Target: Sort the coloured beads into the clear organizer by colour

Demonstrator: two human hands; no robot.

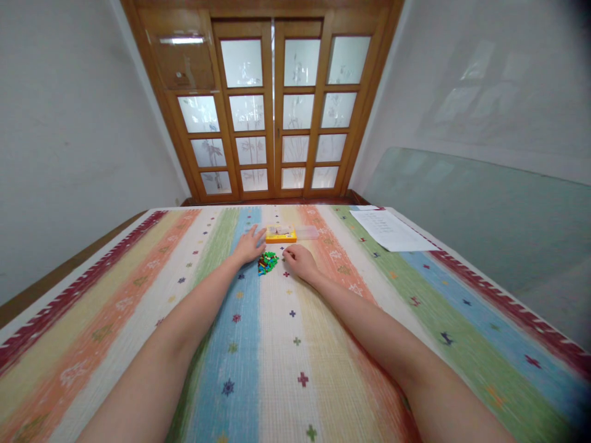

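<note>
A small heap of tiny colourful pieces (267, 262), mostly green, lies on the striped cloth (295, 344). Just behind it sits a yellow box (281, 234) with a clear lid (306, 232) beside it. My left hand (249, 245) rests flat on the cloth left of the heap, fingers stretched out toward the yellow box. My right hand (300, 261) lies right of the heap with its fingers curled in, fingertips close to the pieces; whether it holds one is too small to see.
A white printed sheet of paper (390, 229) lies at the far right of the cloth. A pane of glass (484, 215) leans against the right wall. Wooden glazed doors (272, 111) stand behind the far edge.
</note>
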